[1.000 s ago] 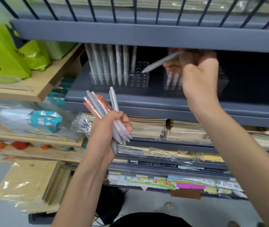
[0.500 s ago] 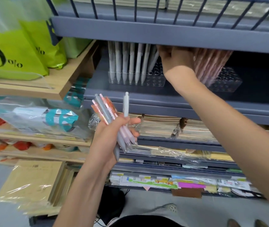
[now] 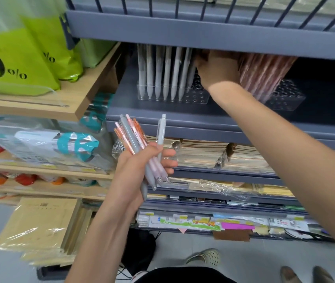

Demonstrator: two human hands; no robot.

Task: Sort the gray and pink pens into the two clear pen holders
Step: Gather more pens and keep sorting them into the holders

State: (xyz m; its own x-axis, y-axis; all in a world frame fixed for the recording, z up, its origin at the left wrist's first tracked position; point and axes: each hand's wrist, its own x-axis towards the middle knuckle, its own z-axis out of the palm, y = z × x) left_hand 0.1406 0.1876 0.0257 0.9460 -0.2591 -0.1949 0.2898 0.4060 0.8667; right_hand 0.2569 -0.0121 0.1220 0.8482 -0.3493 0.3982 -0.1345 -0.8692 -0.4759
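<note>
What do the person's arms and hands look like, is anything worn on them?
Both forearms are bare as far as the picture shows: no sleeves, gloves, watch or bracelets. The left hand and right hand show no rings that I can make out.

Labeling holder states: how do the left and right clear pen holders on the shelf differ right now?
The left holder has gray pens standing upright in a neat row; the right holder has pink pens leaning in a tilted bunch. The left holder's empty holes are at its right end, as are the right holder's. Both are clear, perforated, on the same gray shelf.
</note>
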